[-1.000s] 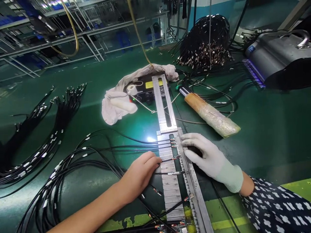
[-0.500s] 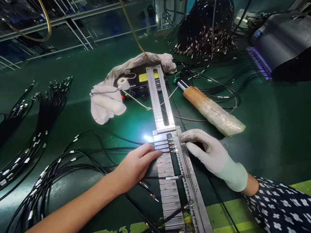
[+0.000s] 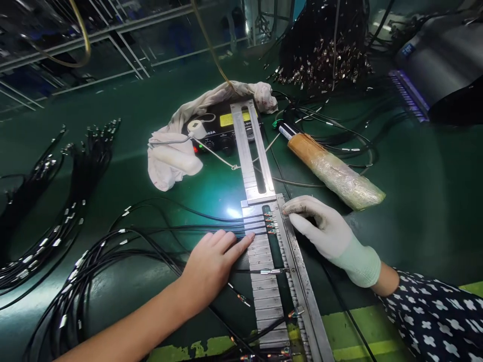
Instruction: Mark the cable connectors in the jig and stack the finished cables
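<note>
A long metal jig (image 3: 262, 289) with a grooved strip and a side rail lies in front of me. Several thin black cables (image 3: 211, 226) run across its upper grooves, their stripped ends with coloured wires (image 3: 270, 221) over the slot. My bare left hand (image 3: 215, 261) lies against the lowest of these cables. One finger is stretched to the grooved strip, and the others lie loosely apart beside the cables. My right hand (image 3: 324, 231), in a white glove, has thumb and forefinger bent together at the rail's outer edge, gripping there. Lower down, another cable with a metal sleeve (image 3: 269, 271) crosses the jig.
Behind the jig stands a black control box (image 3: 215, 133) draped with a stained cloth (image 3: 171, 166). A tape-wrapped tool (image 3: 332, 168) lies to the right. Cable bundles (image 3: 79, 166) spread on the left; a large cable heap (image 3: 324, 55) and a grey machine (image 3: 445, 65) stand at the back.
The fingers of my left hand have drawn back left from the cables, leaving one fingertip on the strip. My right hand keeps its place at the rail. The view has shifted slightly.
</note>
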Available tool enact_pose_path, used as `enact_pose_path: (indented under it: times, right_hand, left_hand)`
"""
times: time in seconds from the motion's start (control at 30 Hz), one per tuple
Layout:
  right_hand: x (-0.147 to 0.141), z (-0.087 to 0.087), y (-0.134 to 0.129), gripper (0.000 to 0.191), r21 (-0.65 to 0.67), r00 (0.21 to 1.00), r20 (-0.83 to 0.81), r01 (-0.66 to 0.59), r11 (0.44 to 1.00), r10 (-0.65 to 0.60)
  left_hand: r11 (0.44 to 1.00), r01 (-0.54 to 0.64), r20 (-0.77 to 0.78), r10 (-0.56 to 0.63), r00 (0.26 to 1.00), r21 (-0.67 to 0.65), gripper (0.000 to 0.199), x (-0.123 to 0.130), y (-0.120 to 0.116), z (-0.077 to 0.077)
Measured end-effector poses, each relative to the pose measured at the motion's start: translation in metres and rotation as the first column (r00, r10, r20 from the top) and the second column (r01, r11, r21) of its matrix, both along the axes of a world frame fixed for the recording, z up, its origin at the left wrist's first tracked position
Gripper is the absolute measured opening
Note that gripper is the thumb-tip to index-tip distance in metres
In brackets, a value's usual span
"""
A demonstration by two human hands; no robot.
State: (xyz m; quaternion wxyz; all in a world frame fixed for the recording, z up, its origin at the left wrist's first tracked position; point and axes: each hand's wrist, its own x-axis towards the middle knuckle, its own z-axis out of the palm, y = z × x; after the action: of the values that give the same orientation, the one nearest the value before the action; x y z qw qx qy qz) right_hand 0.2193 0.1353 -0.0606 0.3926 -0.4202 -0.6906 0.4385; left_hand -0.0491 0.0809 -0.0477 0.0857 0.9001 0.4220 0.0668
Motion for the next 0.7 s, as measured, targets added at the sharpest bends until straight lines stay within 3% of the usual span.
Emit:
enact_pose_path:
  times: [0.13, 0.23, 0.33, 0.47, 0.6, 0.7]
  right_hand:
    - [0.002, -0.004, -0.004, 0.012, 0.039, 0.999, 0.045, 0.012, 0.999, -0.014]
    - [0.005, -0.005, -0.009, 0.012, 0.06, 0.997, 0.081, -0.013, 0.998, 0.008]
    - [0.007, -0.005, -0.012, 0.012, 0.07, 0.994, 0.11, -0.027, 0.997, 0.019]
    - [0.006, -0.003, -0.011, 0.012, 0.06, 0.994, 0.105, -0.01, 0.998, 0.004]
    - [0.004, -0.003, -0.01, 0.013, 0.053, 0.995, 0.101, -0.005, 0.999, 0.0]
    - [0.003, -0.004, -0.009, 0.013, 0.027, 0.997, 0.08, -0.002, 1.0, 0.0]
  left_hand:
    - [0.965, -0.043, 0.18, 0.092, 0.979, -0.26, 0.041, -0.012, 0.001, 0.017]
    - [0.936, -0.042, 0.226, 0.128, 0.966, -0.349, 0.028, -0.029, -0.005, 0.034]
    - [0.918, -0.053, 0.133, 0.114, 0.985, -0.393, 0.013, -0.042, -0.017, 0.04]
    - [0.918, -0.084, 0.058, 0.115, 0.992, -0.388, 0.013, -0.05, -0.03, 0.037]
    - [0.886, -0.05, 0.171, 0.145, 0.975, -0.461, 0.015, -0.055, -0.031, 0.041]
    - [0.906, -0.064, 0.286, 0.199, 0.937, -0.419, 0.013, -0.051, -0.025, 0.043]
